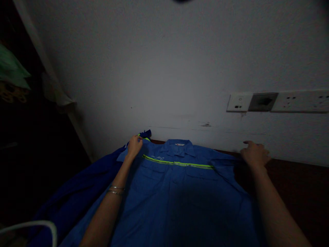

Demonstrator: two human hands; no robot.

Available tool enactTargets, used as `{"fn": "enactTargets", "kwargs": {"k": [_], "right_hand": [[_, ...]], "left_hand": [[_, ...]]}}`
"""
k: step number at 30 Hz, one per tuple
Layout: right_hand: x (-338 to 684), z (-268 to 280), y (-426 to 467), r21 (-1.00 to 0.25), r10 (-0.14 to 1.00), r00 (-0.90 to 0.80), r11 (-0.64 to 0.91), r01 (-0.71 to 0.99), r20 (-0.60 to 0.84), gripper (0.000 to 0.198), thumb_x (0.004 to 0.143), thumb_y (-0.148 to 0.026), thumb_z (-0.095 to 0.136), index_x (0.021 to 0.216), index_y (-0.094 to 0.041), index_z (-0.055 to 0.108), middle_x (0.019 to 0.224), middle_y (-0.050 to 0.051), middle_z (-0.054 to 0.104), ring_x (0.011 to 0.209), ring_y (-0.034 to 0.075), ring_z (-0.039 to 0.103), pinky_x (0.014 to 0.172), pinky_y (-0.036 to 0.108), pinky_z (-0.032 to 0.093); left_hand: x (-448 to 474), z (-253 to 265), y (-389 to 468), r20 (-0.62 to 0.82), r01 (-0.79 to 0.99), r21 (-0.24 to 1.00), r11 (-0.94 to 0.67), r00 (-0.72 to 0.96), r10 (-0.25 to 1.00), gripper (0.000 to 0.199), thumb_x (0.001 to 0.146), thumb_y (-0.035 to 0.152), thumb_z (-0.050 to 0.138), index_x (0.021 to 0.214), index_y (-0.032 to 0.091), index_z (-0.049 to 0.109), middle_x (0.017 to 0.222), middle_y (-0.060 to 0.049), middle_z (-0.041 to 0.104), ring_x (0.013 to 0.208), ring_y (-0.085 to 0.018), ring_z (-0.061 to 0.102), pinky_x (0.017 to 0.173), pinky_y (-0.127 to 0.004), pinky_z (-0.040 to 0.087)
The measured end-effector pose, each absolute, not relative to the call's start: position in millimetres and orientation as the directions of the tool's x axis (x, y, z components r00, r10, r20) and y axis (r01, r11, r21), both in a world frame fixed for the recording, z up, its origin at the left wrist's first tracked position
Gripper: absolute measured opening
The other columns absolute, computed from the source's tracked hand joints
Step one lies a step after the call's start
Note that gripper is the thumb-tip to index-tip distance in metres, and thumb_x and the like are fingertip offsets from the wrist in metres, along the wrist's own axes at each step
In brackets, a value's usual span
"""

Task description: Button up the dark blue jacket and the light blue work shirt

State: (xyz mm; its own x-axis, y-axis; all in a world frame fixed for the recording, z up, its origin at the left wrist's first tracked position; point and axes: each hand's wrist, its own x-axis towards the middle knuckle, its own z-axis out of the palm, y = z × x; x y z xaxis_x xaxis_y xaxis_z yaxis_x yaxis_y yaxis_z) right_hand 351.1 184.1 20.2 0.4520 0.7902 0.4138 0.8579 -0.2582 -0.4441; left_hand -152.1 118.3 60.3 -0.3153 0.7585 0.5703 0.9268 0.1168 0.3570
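Note:
A blue work shirt (pixel 177 185) lies spread front side up, its collar toward the wall. A yellow-green and silver reflective stripe runs across its chest above two flapped pockets. My left hand (pixel 135 145) is closed at the shoulder on the left side, its fingertips pinched on the cloth there. Just past the end of the sleeve on the right, my right hand (pixel 255 155) is held with its fingers apart and nothing visible in them. A darker blue garment (pixel 89 181) lies under and beside the shirt on the left.
A plain wall (pixel 164 75) rises directly behind the shirt. Switches and sockets (pixel 290 102) are mounted on it at the right. Dark reddish-brown surface (pixel 298 181) shows on the right. A white curved bar (pixel 38 223) stands at the lower left, and a green cloth (pixel 11 67) hangs at the far left.

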Motion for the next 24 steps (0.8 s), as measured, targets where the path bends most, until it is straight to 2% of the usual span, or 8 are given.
{"fn": "enactTargets", "kwargs": {"k": [2, 6, 10, 13, 16, 18, 20, 24], "right_hand": [[346.6, 23.7, 178.9, -0.478, 0.765, 0.523, -0.323, 0.817, 0.376, 0.048, 0.074, -0.027, 0.046, 0.121, -0.019, 0.051, 0.119, 0.024, 0.044, 0.108, 0.042, 0.043, 0.073, 0.052, 0.040], [323.2, 33.6, 182.6, -0.491, 0.810, 0.423, -0.197, 0.849, 0.406, 0.046, 0.075, -0.027, 0.046, 0.119, -0.016, 0.053, 0.119, 0.023, 0.043, 0.110, 0.039, 0.042, 0.076, 0.049, 0.041], [278.8, 39.4, 194.2, -0.472, 0.880, 0.111, 0.139, 0.871, 0.463, 0.037, 0.072, -0.019, 0.049, 0.106, -0.013, 0.061, 0.105, 0.017, 0.056, 0.101, 0.027, 0.053, 0.084, 0.038, 0.041], [233.0, 36.9, 193.0, -0.642, 0.929, -0.139, 0.340, 0.687, 0.344, 0.027, 0.072, -0.018, 0.049, 0.094, -0.013, 0.064, 0.092, 0.009, 0.065, 0.080, 0.017, 0.061, 0.074, 0.026, 0.046], [188.6, 26.0, 181.5, -0.793, 0.946, -0.293, 0.284, 0.539, 0.140, 0.022, 0.071, -0.017, 0.050, 0.089, -0.012, 0.064, 0.072, 0.005, 0.066, 0.060, 0.013, 0.061, 0.053, 0.020, 0.046], [166.0, 15.3, 172.0, -0.845, 0.934, -0.355, 0.215, 0.490, 0.032, 0.020, 0.072, -0.016, 0.049, 0.087, -0.012, 0.062, 0.071, 0.004, 0.066, 0.053, 0.010, 0.059, 0.044, 0.016, 0.042], [151.0, 4.2, 164.3, -0.816, 0.919, -0.394, 0.240, 0.525, 0.017, 0.018, 0.073, -0.016, 0.049, 0.084, -0.012, 0.063, 0.068, 0.004, 0.066, 0.049, 0.009, 0.057, 0.041, 0.015, 0.039], [139.7, -12.8, 158.9, -0.720, 0.900, -0.428, 0.348, 0.601, 0.078, 0.017, 0.070, -0.014, 0.051, 0.077, -0.010, 0.066, 0.060, 0.004, 0.064, 0.047, 0.011, 0.056, 0.045, 0.017, 0.038]], "left_hand": [[-140.8, 55.7, 121.2, 0.547, 0.931, 0.351, 0.099, -0.290, 0.786, 0.025, 0.075, 0.015, 0.046, 0.089, 0.012, 0.066, 0.097, -0.011, 0.063, 0.089, -0.019, 0.057, 0.083, -0.028, 0.042], [-111.1, 38.5, 128.6, 0.419, 0.911, 0.411, 0.023, -0.211, 0.883, 0.028, 0.074, 0.013, 0.046, 0.093, 0.011, 0.065, 0.097, -0.011, 0.064, 0.091, -0.018, 0.057, 0.084, -0.027, 0.041], [-76.1, 10.4, 132.7, 0.305, 0.889, 0.457, -0.016, -0.140, 0.942, 0.025, 0.077, 0.021, 0.046, 0.086, 0.011, 0.068, 0.085, -0.008, 0.068, 0.078, -0.016, 0.060, 0.074, -0.023, 0.043], [-55.6, -8.4, 131.2, 0.255, 0.886, 0.463, -0.030, -0.100, 0.962, 0.030, 0.078, 0.031, 0.048, 0.082, 0.010, 0.068, 0.081, -0.008, 0.068, 0.074, -0.017, 0.060, 0.068, -0.023, 0.043], [-44.9, -18.2, 128.9, 0.233, 0.878, 0.470, -0.088, -0.028, 0.972, 0.035, 0.079, 0.038, 0.045, 0.078, 0.011, 0.068, 0.073, -0.005, 0.066, 0.068, -0.015, 0.057, 0.066, -0.022, 0.041], [-42.5, -20.5, 128.4, 0.219, 0.855, 0.496, -0.150, 0.044, 0.975, 0.042, 0.081, 0.042, 0.040, 0.071, 0.011, 0.067, 0.063, -0.002, 0.062, 0.060, -0.014, 0.053, 0.061, -0.022, 0.039], [-42.1, -21.6, 129.0, 0.203, 0.808, 0.562, -0.177, 0.072, 0.976, 0.046, 0.081, 0.043, 0.038, 0.065, 0.010, 0.066, 0.056, -0.001, 0.056, 0.055, -0.013, 0.049, 0.057, -0.022, 0.035], [-41.4, -24.4, 131.5, 0.153, 0.724, 0.679, -0.121, 0.022, 0.988, 0.038, 0.076, 0.038, 0.045, 0.060, 0.010, 0.064, 0.052, 0.001, 0.051, 0.054, -0.012, 0.044, 0.054, -0.022, 0.032]]}}
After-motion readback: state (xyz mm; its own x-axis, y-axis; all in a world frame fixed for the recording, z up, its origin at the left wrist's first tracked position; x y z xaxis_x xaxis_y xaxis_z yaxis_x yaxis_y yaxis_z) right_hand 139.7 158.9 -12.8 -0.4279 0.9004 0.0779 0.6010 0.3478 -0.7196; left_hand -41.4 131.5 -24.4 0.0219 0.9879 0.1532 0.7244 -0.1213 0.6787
